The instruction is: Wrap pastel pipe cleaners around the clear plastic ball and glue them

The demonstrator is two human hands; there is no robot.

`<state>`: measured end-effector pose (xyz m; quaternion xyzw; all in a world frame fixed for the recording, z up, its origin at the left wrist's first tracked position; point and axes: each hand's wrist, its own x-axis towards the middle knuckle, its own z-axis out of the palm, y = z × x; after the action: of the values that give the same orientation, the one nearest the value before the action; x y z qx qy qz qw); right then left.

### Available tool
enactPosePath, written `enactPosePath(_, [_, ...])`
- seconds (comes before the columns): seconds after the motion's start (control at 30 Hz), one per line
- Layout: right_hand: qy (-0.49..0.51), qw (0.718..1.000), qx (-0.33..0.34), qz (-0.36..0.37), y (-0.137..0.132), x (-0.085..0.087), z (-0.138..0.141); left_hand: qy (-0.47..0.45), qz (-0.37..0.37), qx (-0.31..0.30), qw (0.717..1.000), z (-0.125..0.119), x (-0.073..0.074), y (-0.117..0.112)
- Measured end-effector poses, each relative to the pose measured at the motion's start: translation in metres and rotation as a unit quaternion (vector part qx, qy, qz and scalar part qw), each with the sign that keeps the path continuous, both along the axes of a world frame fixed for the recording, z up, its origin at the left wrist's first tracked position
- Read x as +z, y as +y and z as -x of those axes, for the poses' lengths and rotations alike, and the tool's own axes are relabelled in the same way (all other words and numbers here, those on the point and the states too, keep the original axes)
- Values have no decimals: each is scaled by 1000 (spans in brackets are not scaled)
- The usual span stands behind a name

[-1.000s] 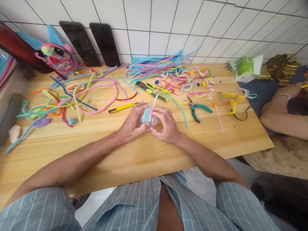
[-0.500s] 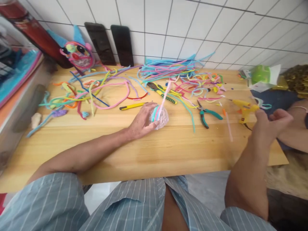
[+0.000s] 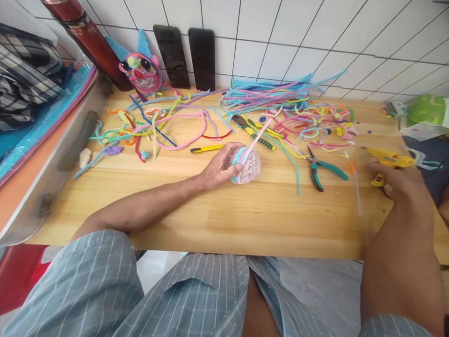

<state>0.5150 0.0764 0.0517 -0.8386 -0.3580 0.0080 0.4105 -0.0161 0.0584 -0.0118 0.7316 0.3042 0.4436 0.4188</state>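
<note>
My left hand (image 3: 224, 168) is closed around a round, pale pink fuzzy piece (image 3: 249, 167) with teal and pink bands along its side. A pale pink pipe cleaner (image 3: 260, 135) sticks up from it at a slant. Far to the right, my right hand (image 3: 403, 182) is closed at the handle of a yellow glue gun (image 3: 393, 159), its fingers partly hidden. The gun's nozzle points left. A thin, clear stick with an orange end (image 3: 357, 187) lies left of the gun, and teal-handled pliers (image 3: 326, 171) lie farther left.
A yellow utility knife (image 3: 207, 148) and yellow-green pliers (image 3: 257, 133) lie behind my left hand. Pipe cleaners (image 3: 270, 96) are heaped along the tiled wall. Two phones (image 3: 202, 58), a blue-eared figure (image 3: 142, 72) and a red flask (image 3: 91, 42) stand at the back left.
My right hand has come down from beside the glue gun and closed at its handle. My left hand keeps its hold on the round piece. The view has shifted left.
</note>
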Motion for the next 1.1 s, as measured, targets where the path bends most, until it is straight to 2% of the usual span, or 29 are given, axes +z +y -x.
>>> enactPosePath(0.07, [82, 996, -25, 39, -1, 11, 11, -16, 16, -7, 1000, 0, 0, 2])
enactPosePath(0.1, [88, 996, -4, 24, -4, 17, 19, -25, 26, -13, 999, 0, 0, 3])
enactPosePath(0.17, [43, 994, 96, -38, -15, 28, 43, -43, 49, -24, 998, 0, 0, 4])
enactPosePath(0.2, [13, 984, 168, -55, -22, 33, 59, -50, 59, -26, 997, -1, 0, 4])
enactPosePath(0.23, [-7, 973, 211, -93, -29, 37, 78, -55, 66, -25, 996, -1, 0, 4])
enactPosePath(0.33, [-75, 921, 356, -141, -48, 46, 143, -59, 67, -4, 996, -2, 1, 3])
enactPosePath(0.37, [-99, 896, 416, -121, -53, 47, 163, -60, 61, 5, 996, -3, 1, 3])
enactPosePath(0.43, [-156, 831, 516, -136, -58, 44, 197, -63, 53, 22, 996, -4, 0, 2])
enactPosePath(0.5, [-196, 790, 567, -131, -59, 34, 216, -65, 51, 31, 996, -5, -1, 2])
enactPosePath(0.6, [-230, 763, 590, -131, -56, 13, 221, -62, 51, 28, 996, -6, -2, 3])
enactPosePath(0.7, [-224, 770, 575, -166, -54, -2, 214, -68, 43, 4, 997, -4, 1, 3])
enactPosePath(0.9, [-228, 794, 537, -169, -55, 2, 209, -61, 39, -26, 997, -2, 7, 3])
enactPosePath(1.1, [-252, 773, 545, -205, -54, -1, 211, -48, 32, -22, 998, -2, 5, 1])
